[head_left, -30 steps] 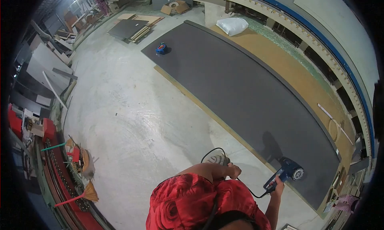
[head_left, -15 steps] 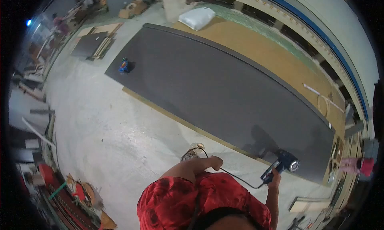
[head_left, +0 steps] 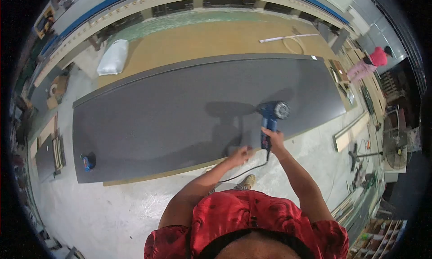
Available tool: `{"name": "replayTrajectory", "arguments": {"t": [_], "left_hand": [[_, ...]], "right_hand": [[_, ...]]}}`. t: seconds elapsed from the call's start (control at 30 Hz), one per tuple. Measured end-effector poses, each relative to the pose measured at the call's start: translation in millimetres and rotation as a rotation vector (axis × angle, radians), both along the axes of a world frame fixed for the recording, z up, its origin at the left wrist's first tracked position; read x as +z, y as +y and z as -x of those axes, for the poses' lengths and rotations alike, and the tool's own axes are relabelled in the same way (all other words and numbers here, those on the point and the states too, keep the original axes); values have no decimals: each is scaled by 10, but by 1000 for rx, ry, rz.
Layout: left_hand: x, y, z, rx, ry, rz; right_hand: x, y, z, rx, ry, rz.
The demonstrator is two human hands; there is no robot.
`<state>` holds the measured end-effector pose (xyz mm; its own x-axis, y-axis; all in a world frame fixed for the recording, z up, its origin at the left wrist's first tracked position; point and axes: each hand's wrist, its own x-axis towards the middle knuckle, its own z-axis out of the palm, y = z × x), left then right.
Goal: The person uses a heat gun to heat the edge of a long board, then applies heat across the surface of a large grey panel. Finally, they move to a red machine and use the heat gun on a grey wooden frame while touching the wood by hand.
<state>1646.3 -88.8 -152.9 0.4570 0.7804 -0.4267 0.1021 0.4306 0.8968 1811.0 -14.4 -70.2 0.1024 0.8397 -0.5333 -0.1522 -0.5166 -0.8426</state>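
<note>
My right hand (head_left: 272,137) grips the handle of a blue heat gun (head_left: 272,112), its round nozzle pointing over a large dark grey panel (head_left: 171,110) that lies flat on the floor. A black cord (head_left: 245,171) runs from the handle back toward me. At the panel's near edge, close to the cord, is my left hand (head_left: 240,155) with curled fingers. Whether it holds anything is unclear. My foot (head_left: 246,182) stands on the concrete just below it.
A brown board (head_left: 216,38) lies beyond the panel, with a white sack (head_left: 112,56) and a white strip with a coil (head_left: 288,37) on it. A small blue object (head_left: 87,161) sits on the panel's left corner. A person in pink (head_left: 373,61) is at the far right, near a fan (head_left: 396,151).
The view has swung round so the panel now lies straight ahead. Both arms have come up and forward, and the heat gun has moved out over the panel.
</note>
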Motion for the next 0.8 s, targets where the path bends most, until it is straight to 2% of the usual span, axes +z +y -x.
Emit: {"name": "replayTrajectory", "arguments": {"t": [0.03, 0.1, 0.17, 0.23, 0.3, 0.47, 0.57, 0.8], "left_hand": [[206, 142, -21, 176, -130, 47], [524, 371, -79, 425, -104, 18], [644, 594, -88, 400, -85, 112], [674, 745, -114, 378, -70, 203], [633, 807, -57, 325, -205, 319], [599, 832, 45, 330, -320, 358], [474, 821, 53, 348, -315, 345], [512, 767, 115, 356, -366, 419]], "right_hand": [[-109, 68, 100, -20, -30, -42], [-183, 136, 307, -9, -75, -76], [-162, 160, 474, 8, -94, -70], [-221, 209, 563, 130, 62, -157], [-237, 247, 634, 113, -4, -157], [-232, 272, 756, 70, -95, -16], [-311, 233, 775, 95, -118, -137], [-339, 231, 812, 148, -177, -41]]}}
